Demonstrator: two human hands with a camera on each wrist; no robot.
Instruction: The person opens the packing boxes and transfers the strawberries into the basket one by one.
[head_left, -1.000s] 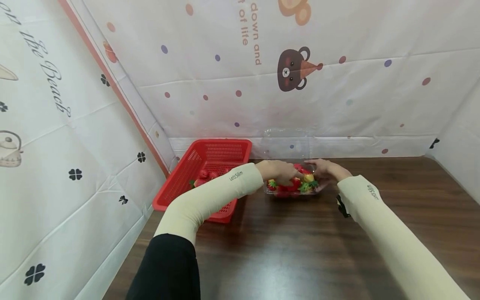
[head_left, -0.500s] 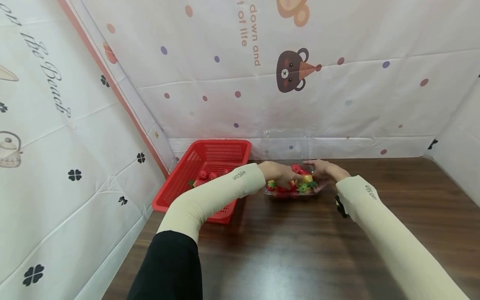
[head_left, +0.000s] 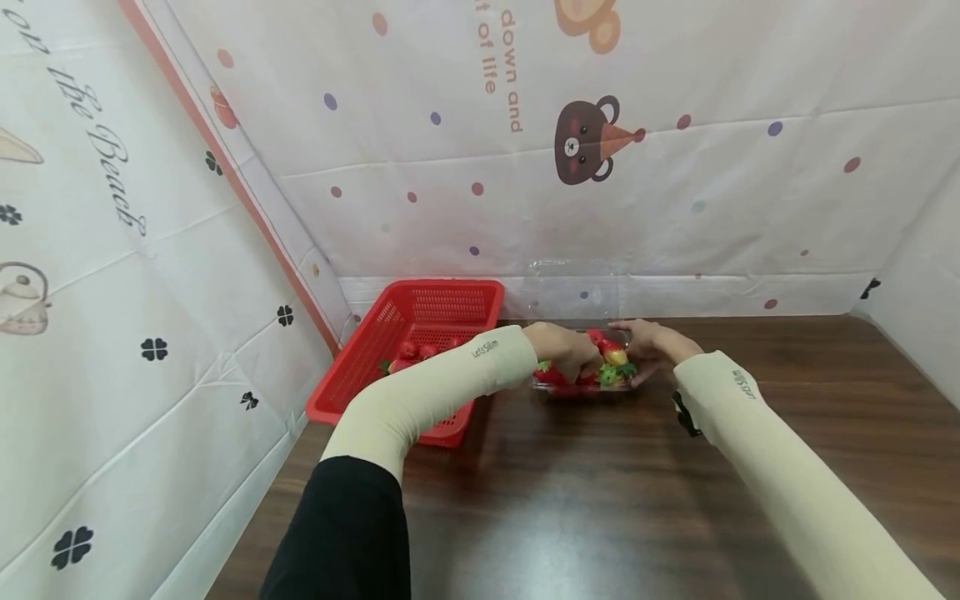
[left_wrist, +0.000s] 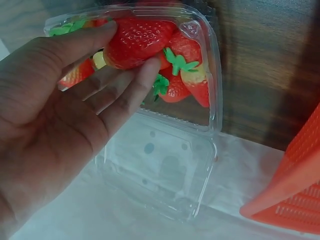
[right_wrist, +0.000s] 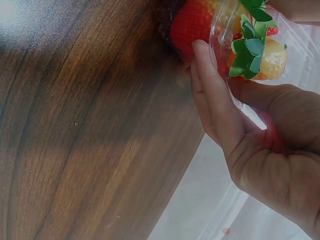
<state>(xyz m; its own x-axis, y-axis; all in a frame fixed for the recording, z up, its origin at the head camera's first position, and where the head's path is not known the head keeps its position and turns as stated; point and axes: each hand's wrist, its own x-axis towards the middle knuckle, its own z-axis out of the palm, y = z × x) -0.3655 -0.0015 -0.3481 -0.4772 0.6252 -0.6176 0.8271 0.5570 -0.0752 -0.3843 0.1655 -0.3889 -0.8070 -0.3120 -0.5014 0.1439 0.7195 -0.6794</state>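
My left hand is over the clear plastic clamshell box, pinching a large red strawberry between thumb and fingers. Beneath and around it in the box lie several more strawberries with green leaf caps. The right hand grips the right end of the box; in the right wrist view its fingers lie along the outside wall, with the thumb at the rim. A pale yellow strawberry with green leaves sits close to that thumb.
The box's transparent lid stands raised toward the back curtain. A red perforated basket is to the left, with several strawberries in it, partly hidden behind the left forearm. Printed cloth lines the back of the brown table.
The left hand has shifted slightly within the box, and its fingers have drawn in from a more extended pose onto a strawberry. The right hand keeps its place on the box.
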